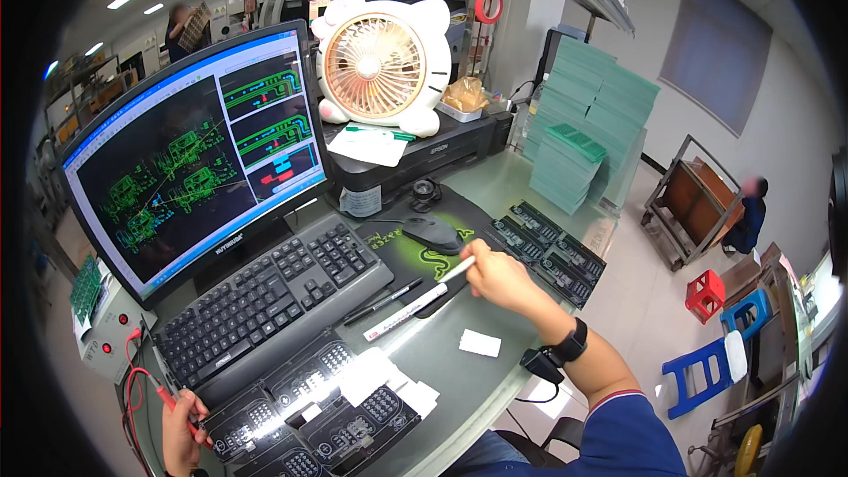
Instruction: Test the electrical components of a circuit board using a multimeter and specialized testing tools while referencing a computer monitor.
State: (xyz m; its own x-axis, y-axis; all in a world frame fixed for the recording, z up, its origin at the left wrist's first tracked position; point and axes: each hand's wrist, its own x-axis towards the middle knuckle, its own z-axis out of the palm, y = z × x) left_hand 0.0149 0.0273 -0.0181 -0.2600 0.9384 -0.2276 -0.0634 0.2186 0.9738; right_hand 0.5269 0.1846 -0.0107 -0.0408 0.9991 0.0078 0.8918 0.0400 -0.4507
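Note:
My left hand [181, 433], at the lower left, is closed around a red test probe [166, 397]. Its tip is hard to make out beside the black circuit board panel [252, 420] on the table. My right hand [499, 278] pinches the upper end of a white marker [458, 268] over the front of the mouse pad. Below that end lies a white marker barrel [406, 312], roughly in line; I cannot tell whether both are one marker. A black pen [384, 300] lies alongside. White paper pieces [367, 377] cover part of the panel.
A keyboard [274, 300] and monitor [194, 159] stand at left, by a white box with red terminals [110, 344]. Beyond the mouse [433, 234] are another black board panel [548, 252], a fan [375, 66] and stacked green boards [583, 115]. A white label [480, 343] lies near the edge.

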